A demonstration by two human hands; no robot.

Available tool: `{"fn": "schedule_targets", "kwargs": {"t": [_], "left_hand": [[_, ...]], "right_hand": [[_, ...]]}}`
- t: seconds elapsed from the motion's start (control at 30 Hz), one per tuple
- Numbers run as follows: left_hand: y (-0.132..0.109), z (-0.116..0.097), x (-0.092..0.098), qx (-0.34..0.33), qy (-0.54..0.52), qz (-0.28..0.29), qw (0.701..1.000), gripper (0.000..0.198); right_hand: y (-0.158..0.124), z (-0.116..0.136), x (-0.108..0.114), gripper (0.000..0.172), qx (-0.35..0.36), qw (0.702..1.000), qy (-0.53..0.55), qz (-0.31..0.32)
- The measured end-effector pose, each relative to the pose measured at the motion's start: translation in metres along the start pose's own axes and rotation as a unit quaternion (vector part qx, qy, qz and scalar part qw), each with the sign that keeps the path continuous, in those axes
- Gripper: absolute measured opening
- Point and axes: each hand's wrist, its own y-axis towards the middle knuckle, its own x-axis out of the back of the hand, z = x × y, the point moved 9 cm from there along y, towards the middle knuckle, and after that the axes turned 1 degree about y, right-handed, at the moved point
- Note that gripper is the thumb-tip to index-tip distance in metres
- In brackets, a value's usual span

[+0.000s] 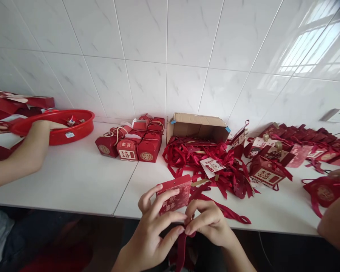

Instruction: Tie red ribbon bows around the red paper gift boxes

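Note:
At the table's front edge my left hand [154,230] has its thumb and forefinger pinched on a dark red ribbon [181,251]. Its other fingers rest against a small red printed box or card [179,192], just behind the ribbon. My right hand [208,223] pinches the same ribbon beside the left fingertips, and the ribbon's tail hangs below the edge. What lies right between the fingertips is partly hidden. Beyond my hands spreads a tangled heap of red ribbons [181,155], with a white printed tag [212,166] on it.
An open cardboard box [198,121] lies behind the ribbons. Red gift boxes [150,145] cluster to its left, and a ribboned gift box [268,170] stands right. At left a co-worker's arm [31,151] reaches into a red basin [87,124]. Another person's arm [337,223] is at right.

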Motion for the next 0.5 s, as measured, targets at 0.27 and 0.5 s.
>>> {"fn": "schedule_targets", "kwargs": {"t": [0.27,0.5], "left_hand": [[-0.005,0.009,-0.008,0.035,-0.023,0.041,0.998,0.015],[-0.012,0.010,-0.003,0.039,0.007,-0.031,0.999,0.019]], "right_hand": [[-0.003,-0.004,-0.006,0.032,-0.006,0.999,-0.045,0.012],[-0.006,-0.011,-0.007,0.024,-0.022,0.999,-0.044,-0.002]]}}
